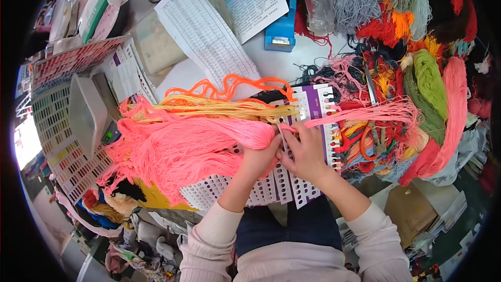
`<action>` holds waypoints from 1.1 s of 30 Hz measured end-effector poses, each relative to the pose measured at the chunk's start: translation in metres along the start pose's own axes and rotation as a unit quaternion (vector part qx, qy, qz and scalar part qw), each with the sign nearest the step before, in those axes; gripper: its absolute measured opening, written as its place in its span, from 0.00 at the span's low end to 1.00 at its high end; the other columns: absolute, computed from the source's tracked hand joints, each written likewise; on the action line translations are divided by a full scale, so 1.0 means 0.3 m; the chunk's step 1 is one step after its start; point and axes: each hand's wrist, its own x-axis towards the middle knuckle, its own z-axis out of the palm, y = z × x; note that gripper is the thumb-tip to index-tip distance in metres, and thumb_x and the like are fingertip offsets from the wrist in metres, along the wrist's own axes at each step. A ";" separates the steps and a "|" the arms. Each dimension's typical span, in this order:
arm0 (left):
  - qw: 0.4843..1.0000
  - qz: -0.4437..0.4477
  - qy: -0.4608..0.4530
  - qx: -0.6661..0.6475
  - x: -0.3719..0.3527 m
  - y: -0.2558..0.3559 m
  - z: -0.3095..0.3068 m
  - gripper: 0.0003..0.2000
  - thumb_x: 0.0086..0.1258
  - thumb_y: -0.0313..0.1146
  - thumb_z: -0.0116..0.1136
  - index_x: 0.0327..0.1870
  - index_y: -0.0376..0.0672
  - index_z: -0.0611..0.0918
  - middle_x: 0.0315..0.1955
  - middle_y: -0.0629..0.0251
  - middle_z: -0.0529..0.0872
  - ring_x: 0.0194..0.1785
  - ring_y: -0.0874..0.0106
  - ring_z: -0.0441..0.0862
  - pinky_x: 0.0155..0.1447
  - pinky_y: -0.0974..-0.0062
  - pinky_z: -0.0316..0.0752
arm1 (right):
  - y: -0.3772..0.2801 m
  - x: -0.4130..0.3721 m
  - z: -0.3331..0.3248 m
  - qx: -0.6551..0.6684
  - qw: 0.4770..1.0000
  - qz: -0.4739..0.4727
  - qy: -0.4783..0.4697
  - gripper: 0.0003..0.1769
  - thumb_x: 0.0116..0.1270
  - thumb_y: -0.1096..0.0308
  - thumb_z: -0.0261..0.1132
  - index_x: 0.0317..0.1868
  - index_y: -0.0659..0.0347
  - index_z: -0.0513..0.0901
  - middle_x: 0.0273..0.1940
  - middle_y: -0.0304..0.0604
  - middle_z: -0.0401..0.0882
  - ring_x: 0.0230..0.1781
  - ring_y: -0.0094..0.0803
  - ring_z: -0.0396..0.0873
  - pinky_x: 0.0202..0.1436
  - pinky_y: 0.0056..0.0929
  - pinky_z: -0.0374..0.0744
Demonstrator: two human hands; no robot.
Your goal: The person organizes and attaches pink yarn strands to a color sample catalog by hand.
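Observation:
A large bundle of pink thread (182, 146) spreads to the left over white cards with punched holes (261, 190). My left hand (261, 156) is wrapped round the narrow end of this bundle. Close beside it, my right hand (302, 149) pinches pink strands at the edge of a punched card. More pink strands (376, 114) run from there to the right. Yellow thread (219, 108) and orange thread (229, 86) lie just beyond the pink bundle. A card with a purple stripe (313, 102) lies under the strands, with coloured threads along its right edge.
Tangled coloured threads (360, 141) and a pair of scissors (370, 86) lie at right, near green skeins (430, 83). Behind are a printed sheet (206, 34), a blue device (282, 15) and a clear jar (315, 5). A white tray (86, 112) stands at left.

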 end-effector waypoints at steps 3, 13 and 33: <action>1.000 -0.003 0.024 -0.002 0.014 -0.024 0.018 0.04 0.61 0.25 0.46 0.34 0.36 0.74 0.18 0.70 0.72 0.18 0.82 0.68 0.23 0.85 0.65 | 0.019 -0.002 -0.002 0.071 0.997 0.010 0.016 0.21 0.39 0.69 0.62 0.39 0.62 0.75 0.37 0.45 0.67 0.33 0.39 0.68 0.36 0.34 0.66; 0.998 -0.037 0.042 -0.014 -0.015 0.076 -0.063 0.01 0.57 0.24 0.53 0.27 0.39 0.74 0.17 0.72 0.73 0.18 0.83 0.68 0.22 0.85 0.63 | 0.034 0.017 -0.009 0.199 0.977 0.077 0.018 0.21 0.36 0.74 0.60 0.37 0.65 0.74 0.35 0.48 0.69 0.36 0.41 0.71 0.40 0.30 0.72; 0.990 -0.115 0.069 0.053 -0.094 0.147 -0.054 0.06 0.60 0.29 0.50 0.37 0.39 0.73 0.21 0.69 0.72 0.20 0.78 0.69 0.23 0.84 0.65 | 0.037 0.024 0.043 0.072 0.993 0.093 0.018 0.17 0.40 0.65 0.62 0.36 0.53 0.74 0.34 0.41 0.66 0.36 0.34 0.70 0.30 0.33 0.71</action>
